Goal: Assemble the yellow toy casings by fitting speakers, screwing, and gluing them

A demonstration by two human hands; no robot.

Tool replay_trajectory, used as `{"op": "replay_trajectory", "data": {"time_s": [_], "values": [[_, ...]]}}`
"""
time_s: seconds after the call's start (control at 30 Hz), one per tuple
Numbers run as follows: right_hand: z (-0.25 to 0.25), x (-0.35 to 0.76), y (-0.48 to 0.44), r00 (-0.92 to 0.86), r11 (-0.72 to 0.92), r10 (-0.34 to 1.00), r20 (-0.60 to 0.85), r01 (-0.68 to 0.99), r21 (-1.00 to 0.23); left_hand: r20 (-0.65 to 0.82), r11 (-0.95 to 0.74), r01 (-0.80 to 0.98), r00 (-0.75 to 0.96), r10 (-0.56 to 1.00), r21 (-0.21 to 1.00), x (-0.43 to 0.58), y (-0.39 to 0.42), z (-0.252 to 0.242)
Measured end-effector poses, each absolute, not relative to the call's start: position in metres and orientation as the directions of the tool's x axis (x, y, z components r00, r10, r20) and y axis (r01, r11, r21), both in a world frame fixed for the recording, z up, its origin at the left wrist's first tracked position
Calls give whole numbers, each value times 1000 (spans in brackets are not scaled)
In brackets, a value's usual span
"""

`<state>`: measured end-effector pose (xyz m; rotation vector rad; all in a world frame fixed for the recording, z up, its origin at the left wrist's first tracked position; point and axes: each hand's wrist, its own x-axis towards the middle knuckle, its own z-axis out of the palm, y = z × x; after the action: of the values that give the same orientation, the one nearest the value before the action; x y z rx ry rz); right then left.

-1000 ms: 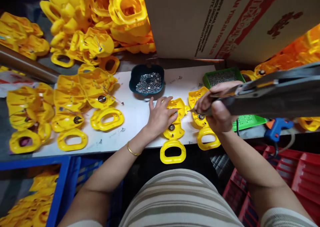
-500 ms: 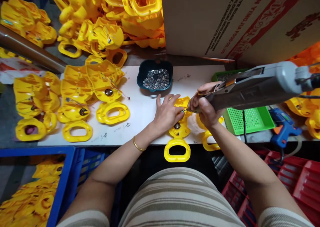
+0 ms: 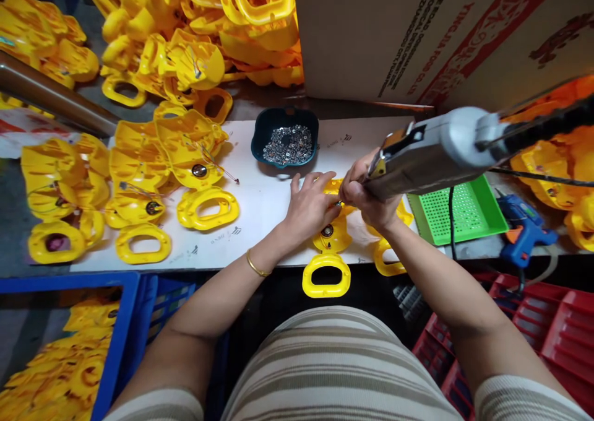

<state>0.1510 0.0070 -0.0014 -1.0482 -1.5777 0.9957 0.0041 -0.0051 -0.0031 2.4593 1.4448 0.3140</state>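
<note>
My right hand [image 3: 369,195] is wrapped around a grey electric screwdriver [image 3: 427,151]. Its tip points down and left at a yellow plastic housing [image 3: 335,240] with an oval handle loop that sticks out past the table edge. My left hand [image 3: 306,210] holds the same housing down, some fingers spread over its far end and the others bent close to the screwdriver tip. A small round metal part shows on the housing below my fingers. Whatever lies right under the tip is mostly hidden by my hands.
A dark bowl of screws [image 3: 288,142] stands beyond my left hand. To the right are a green basket [image 3: 457,213] and a blue glue gun [image 3: 526,232]. Several yellow housings [image 3: 188,155] lie at left, a cardboard box [image 3: 352,43] behind. Blue [image 3: 127,322] and red crates [image 3: 568,334] stand below.
The screwdriver has swung left and stands more upright, with my right hand moving left too. My left hand keeps its place on the housing. The whole view has shifted slightly.
</note>
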Motion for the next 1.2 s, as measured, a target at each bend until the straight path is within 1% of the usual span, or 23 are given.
{"op": "replay_trajectory", "data": {"time_s": [0.1, 0.23, 0.33, 0.4, 0.47, 0.57, 0.73, 0.8, 0.87, 0.97, 1.0, 1.07, 1.13, 1.2], "values": [[12, 145, 8, -54, 328, 945, 323, 139, -934, 55, -464, 818, 475, 878, 341, 3, -4, -4], [28, 146, 7, -96, 348, 936, 340, 83, -934, 58, -518, 806, 525, 849, 286, -1, -2, 0], [43, 159, 4, -85, 391, 916, 392, -33, -920, 54, -587, 782, 591, 805, 209, -5, 1, 4], [53, 174, 1, 4, 452, 890, 456, -147, -880, 60, -621, 766, 620, 782, 170, -9, 4, 5], [60, 192, -1, 129, 514, 857, 498, -207, -832, 86, -649, 745, 644, 760, 154, -14, 7, 3], [58, 218, -4, 252, 534, 836, 488, -169, -828, 131, -690, 704, 678, 724, 169, -23, 12, 2], [45, 242, -10, 287, 495, 849, 443, -142, -857, 111, -758, 639, 750, 652, 133, -33, 26, 11], [43, 245, -13, 287, 487, 853, 435, -144, -861, 128, -782, 610, 772, 623, 127, -33, 30, 17], [44, 246, -15, 278, 470, 864, 420, -148, -870, 179, -796, 587, 776, 605, 149, -27, 31, 23], [46, 248, -17, 261, 452, 876, 406, -147, -880, 254, -744, 618, 700, 668, 254, -4, 26, 28], [46, 248, -18, 252, 457, 874, 415, -140, -878, 241, -709, 640, 669, 703, 294, 8, 24, 30], [45, 250, -20, 237, 466, 870, 432, -112, -878, 136, -643, 690, 640, 757, 332, 34, 22, 34], [44, 253, -24, 226, 458, 873, 433, -71, -886, -23, -603, 738, 638, 770, 303, 59, 23, 39], [45, 256, -28, 208, 438, 882, 423, -28, -899, -140, -593, 766, 634, 760, 250, 77, 27, 45]]}}
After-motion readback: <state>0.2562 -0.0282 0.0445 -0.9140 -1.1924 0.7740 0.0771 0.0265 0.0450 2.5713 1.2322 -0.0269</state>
